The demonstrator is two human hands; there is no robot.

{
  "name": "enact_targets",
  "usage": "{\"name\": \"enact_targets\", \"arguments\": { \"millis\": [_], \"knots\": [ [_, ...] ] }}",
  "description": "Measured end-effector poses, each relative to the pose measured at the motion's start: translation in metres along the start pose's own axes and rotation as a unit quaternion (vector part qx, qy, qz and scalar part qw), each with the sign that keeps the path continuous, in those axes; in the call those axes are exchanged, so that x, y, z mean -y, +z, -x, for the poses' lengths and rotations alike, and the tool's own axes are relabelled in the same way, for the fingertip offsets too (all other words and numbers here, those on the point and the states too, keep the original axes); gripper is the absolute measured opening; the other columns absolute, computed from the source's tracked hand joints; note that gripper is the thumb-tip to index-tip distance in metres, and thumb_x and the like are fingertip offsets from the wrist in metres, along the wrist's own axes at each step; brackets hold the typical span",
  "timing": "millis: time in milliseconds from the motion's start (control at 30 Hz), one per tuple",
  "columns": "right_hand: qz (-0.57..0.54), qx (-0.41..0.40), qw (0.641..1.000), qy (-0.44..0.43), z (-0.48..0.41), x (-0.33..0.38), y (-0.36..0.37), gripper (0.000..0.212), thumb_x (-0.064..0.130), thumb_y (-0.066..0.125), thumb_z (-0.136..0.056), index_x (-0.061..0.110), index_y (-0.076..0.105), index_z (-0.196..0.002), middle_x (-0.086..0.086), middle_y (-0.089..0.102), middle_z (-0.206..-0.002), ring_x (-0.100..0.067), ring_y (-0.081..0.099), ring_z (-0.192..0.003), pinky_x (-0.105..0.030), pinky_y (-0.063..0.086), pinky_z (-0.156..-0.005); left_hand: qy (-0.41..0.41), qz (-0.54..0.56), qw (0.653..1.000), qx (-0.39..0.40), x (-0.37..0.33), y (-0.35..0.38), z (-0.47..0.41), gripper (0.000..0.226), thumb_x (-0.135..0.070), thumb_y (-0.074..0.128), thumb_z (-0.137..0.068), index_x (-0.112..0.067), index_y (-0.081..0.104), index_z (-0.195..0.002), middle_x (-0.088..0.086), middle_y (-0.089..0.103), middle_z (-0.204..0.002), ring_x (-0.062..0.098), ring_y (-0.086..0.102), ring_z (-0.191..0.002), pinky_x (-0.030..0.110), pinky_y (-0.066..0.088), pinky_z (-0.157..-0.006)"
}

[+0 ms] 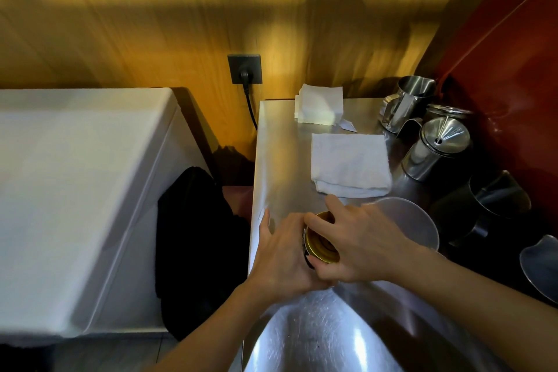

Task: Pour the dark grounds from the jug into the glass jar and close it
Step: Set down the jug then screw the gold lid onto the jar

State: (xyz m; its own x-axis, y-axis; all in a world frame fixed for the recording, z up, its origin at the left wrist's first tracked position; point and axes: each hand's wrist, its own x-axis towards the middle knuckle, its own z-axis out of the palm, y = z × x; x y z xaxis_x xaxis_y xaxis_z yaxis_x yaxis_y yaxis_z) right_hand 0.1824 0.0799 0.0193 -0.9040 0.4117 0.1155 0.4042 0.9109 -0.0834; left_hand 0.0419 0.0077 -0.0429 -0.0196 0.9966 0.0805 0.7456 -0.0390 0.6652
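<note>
A glass jar with a gold lid (320,243) stands near the front left corner of the steel counter (280,142). My left hand (282,254) wraps around the jar's body from the left and hides most of the glass. My right hand (359,243) grips the gold lid from the right, fingers curled over its rim. A large steel jug (308,338) sits at the bottom of the view, just in front of my hands, its shiny inside facing me. I cannot see any grounds in it.
A folded white cloth (350,164) and a stack of napkins (320,104) lie farther back. A translucent white bowl (404,220) sits right of my hands. Steel pitchers (407,100) and a dark jug (495,202) line the right wall. A white chest (75,190) stands left.
</note>
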Motion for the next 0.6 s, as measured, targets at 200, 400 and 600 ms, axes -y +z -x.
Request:
{"name": "enact_targets", "arguments": {
  "millis": [200,400,600],
  "knots": [
    [-0.011,0.007,1.0,0.009,0.0,-0.001,0.0,0.054,0.062,0.041,-0.075,0.02,0.055,-0.105,-0.009,0.054,-0.076,-0.021,0.049,-0.044,-0.024,0.035,-0.037,-0.01,-0.003,1.0,0.0,-0.002,0.0,0.0,0.078,-0.056,0.074,-0.055,-0.036,0.035,-0.119,-0.028,0.03,-0.096,0.002,0.038,-0.109,0.054,0.001,-0.117],
    [-0.036,-0.008,0.999,0.013,0.0,-0.003,-0.001,0.055,0.062,0.045,-0.073,0.022,0.057,-0.109,-0.008,0.057,-0.081,-0.02,0.053,-0.05,-0.025,0.041,-0.039,-0.03,-0.021,0.999,0.033,0.003,0.005,0.001,0.084,-0.061,0.076,-0.059,-0.036,0.03,-0.125,-0.026,0.031,-0.105,0.0,0.033,-0.115,0.049,-0.003,-0.117],
    [-0.047,-0.03,0.997,0.051,0.01,-0.002,-0.005,0.065,0.073,0.045,-0.073,0.028,0.053,-0.119,0.001,0.06,-0.093,-0.016,0.054,-0.076,-0.026,0.038,-0.064,-0.053,0.067,0.981,0.174,0.003,-0.026,0.001,0.113,-0.06,0.083,-0.054,-0.043,0.014,-0.142,-0.015,0.021,-0.149,0.01,0.017,-0.14,0.047,0.017,-0.118]
  ]
}}
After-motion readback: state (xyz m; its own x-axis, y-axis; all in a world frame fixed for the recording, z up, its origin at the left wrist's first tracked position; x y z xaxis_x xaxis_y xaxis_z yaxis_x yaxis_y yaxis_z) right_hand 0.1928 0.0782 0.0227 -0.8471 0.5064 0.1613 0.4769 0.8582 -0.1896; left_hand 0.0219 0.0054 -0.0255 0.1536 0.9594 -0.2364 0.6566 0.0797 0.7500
